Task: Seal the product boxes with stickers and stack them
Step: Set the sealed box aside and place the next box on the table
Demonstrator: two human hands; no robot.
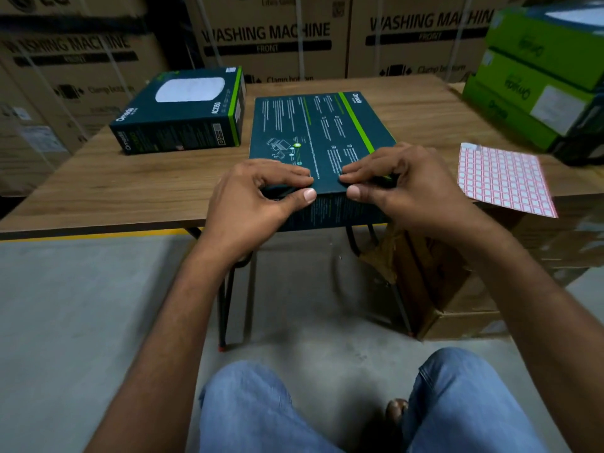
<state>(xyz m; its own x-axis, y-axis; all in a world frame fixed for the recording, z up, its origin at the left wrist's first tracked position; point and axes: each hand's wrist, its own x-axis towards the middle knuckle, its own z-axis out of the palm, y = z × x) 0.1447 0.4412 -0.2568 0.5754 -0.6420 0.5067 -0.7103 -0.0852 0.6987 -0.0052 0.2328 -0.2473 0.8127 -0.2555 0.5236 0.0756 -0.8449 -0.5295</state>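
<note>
A dark teal product box (313, 132) with a green stripe lies printed side up at the front edge of the wooden table (130, 188). My left hand (261, 194) and my right hand (398, 178) both pinch its near edge, fingers on top and thumbs on the front face. No sticker is visible under the fingers. A second teal box (183, 112) showing a white device picture lies at the back left. A sheet of red-bordered stickers (505, 179) hangs over the table edge to the right of my right hand.
A stack of green boxes (539, 76) stands at the table's right rear. Large washing machine cartons (271, 37) wall off the back. An open cardboard carton (434, 282) sits on the floor under the table. My knees in jeans are below.
</note>
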